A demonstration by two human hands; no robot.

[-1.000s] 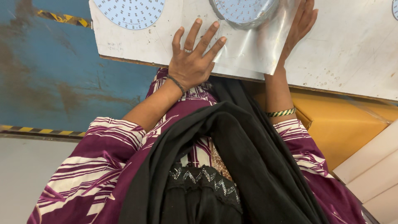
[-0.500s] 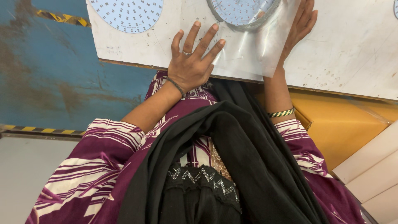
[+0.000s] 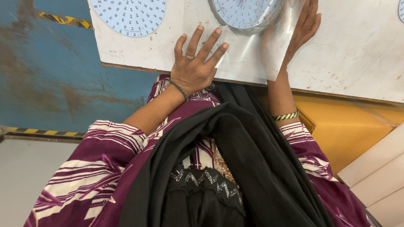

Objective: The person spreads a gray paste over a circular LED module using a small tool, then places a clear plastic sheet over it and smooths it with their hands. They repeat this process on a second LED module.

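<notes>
The left hand (image 3: 194, 69) lies flat with its 5 fingers spread wide, gripping nothing, palm down on the near edge of the clear plastic sheet (image 3: 248, 59), which looks like a way of pinning the film to the white worktable (image 3: 349, 50). The right hand (image 3: 305, 25), at about 2 o'clock from the left, is open too, fingers straight, and sits behind the sheet's right edge, so whether it pinches the film cannot be told. Under the sheet, at 12 o'clock, rests a round LED board in a silvery rim (image 3: 246, 12), its top cut off by the frame. A second bare LED disc (image 3: 130, 14) lies at 10 o'clock, also cropped. A black scarf (image 3: 235, 168) hides the lap.
</notes>
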